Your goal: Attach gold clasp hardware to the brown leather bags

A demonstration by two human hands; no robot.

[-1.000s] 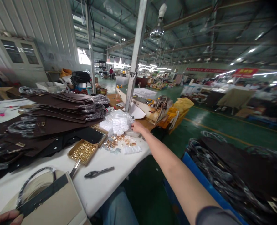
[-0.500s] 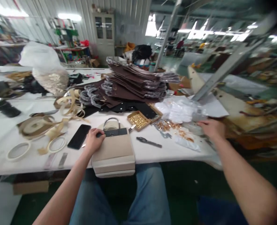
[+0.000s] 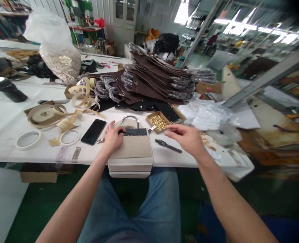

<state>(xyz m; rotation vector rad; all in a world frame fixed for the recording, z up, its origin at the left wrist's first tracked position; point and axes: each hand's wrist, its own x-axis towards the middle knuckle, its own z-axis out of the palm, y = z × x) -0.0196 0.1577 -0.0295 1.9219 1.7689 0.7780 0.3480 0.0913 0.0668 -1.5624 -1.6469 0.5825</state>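
A beige handbag (image 3: 130, 150) with a dark strip (image 3: 136, 132) and a looped handle (image 3: 130, 118) lies over the table's front edge, above the person's knees. My left hand (image 3: 114, 138) grips its upper left side, thumb and fingers curled at the end of the strip. To the right, my right hand (image 3: 186, 136) hovers with fingertips pinched. Whatever those fingertips hold is too small to make out. Just beyond them is a small cardboard box (image 3: 150, 118) of gold-coloured studs (image 3: 159, 122). A dark-handled tool (image 3: 168, 145) lies between the handbag and my right hand.
A phone (image 3: 93, 131), tape rolls (image 3: 27, 140) and loose tan strips (image 3: 85, 94) lie leftward. Stacked brown panels with wrapped handles (image 3: 159, 76) stand behind. White plastic bags (image 3: 205, 114) sit at the right, near a slanting metal bar (image 3: 260, 79). A filled clear bag (image 3: 60, 64) stands back left.
My right hand has come back left from the plastic bags to beside the stud box, fingertips pinched. My left hand stays on the handbag. The view has tilted down.
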